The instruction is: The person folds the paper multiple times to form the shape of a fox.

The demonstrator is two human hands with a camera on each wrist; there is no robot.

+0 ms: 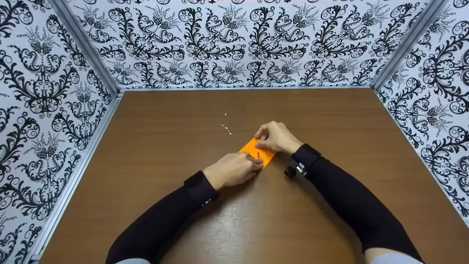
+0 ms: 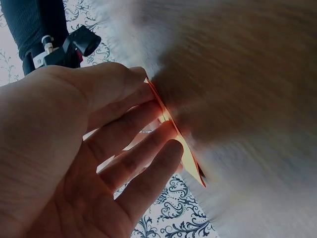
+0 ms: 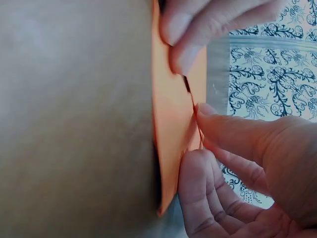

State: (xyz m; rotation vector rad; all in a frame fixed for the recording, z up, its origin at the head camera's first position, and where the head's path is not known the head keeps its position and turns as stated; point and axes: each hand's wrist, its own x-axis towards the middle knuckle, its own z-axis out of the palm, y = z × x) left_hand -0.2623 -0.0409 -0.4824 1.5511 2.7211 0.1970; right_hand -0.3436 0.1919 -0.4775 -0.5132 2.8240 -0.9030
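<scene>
A folded orange paper [image 1: 270, 155] lies at an angle near the middle of the table, with a short darker slit along its upper face. My left hand [image 1: 234, 167] rests its fingertips on the near left part of the paper; in the left wrist view its fingers [image 2: 148, 171] are fairly straight against the sheet. At the far right side, my right hand [image 1: 277, 136] pinches a raised edge of the paper between thumb and fingers. That fold stands up slightly in the right wrist view, beside the orange surface [image 3: 171, 114]. Fingers hide parts of the paper in every view.
Several small white specks [image 1: 227, 128] lie on the brown table [image 1: 176, 121] beyond the paper. Patterned panels [image 1: 227, 44] with metal frame bars enclose the back and sides. A black wrist camera [image 1: 290, 171] juts out below the right cuff.
</scene>
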